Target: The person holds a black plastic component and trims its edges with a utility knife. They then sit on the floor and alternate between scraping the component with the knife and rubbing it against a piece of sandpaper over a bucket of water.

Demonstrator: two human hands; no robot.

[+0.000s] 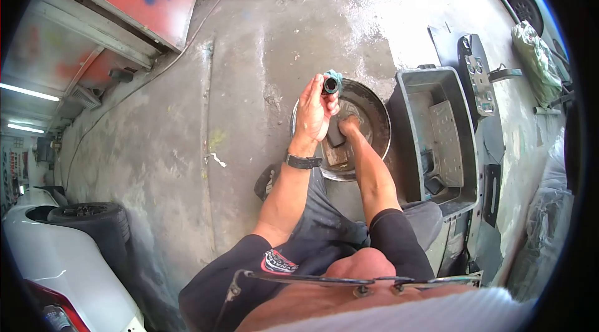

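Past the dark glasses (299,279) at the bottom edge, held up a tube-like part (331,85) in the left hand (315,110), just above centre.
Closed the left fingers and thumb around its side, teal showing along the upper rim. Risked dropping it into the round basin (379,107) below, through a loosened fingertip grip or slick skin. Aimed its open, dark-rimmed end at the camera, long axis seemingly running away along the line of sight, strongly foreshortened. Had the right hand (350,125) down inside the basin, against a dark block (336,136); could not tell whether clamped on it. Farther out, showed a grey crate (413,120) at centre right and a wheel (87,212) at lower left.
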